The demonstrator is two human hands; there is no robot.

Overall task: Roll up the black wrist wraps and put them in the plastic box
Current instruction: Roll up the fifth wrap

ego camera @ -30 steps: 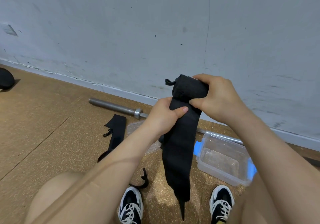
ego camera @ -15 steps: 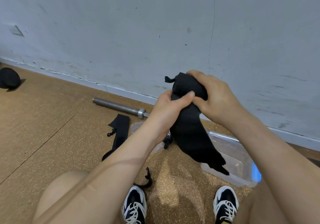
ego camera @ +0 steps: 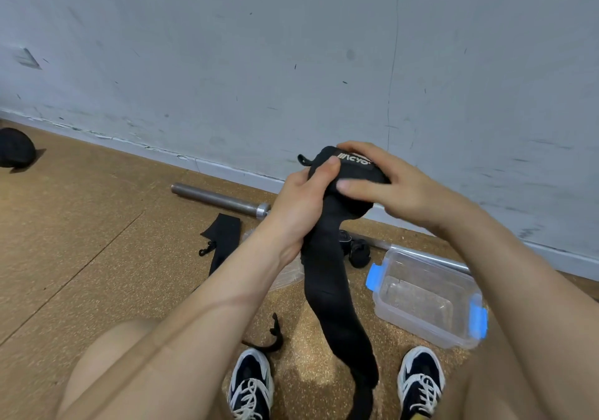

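Note:
A black wrist wrap (ego camera: pixel 337 306) is partly rolled, its rolled end held up in front of the wall and its long tail hanging down between my shoes. My left hand (ego camera: pixel 299 207) grips the wrap just under the roll, thumb pressed on the roll. My right hand (ego camera: pixel 385 181) cups the roll from the right, fingers curled round it. A white logo shows on the roll's top. A second black wrap (ego camera: pixel 223 241) lies flat on the floor to the left. The clear plastic box (ego camera: pixel 428 299) with blue clips stands open on the floor at the right.
A steel barbell (ego camera: pixel 220 199) lies along the wall's base. The box's clear lid (ego camera: pixel 285 277) lies under my left forearm. A small black bundle (ego camera: pixel 356 251) sits by the box. A black strap (ego camera: pixel 269 338) lies near my left shoe (ego camera: pixel 249 384). A dark object (ego camera: pixel 16 152) lies far left.
The roll has grown and turned, so its white logo now faces up. The hanging tail swung from the right back down between my shoes. My right hand shifted over the roll.

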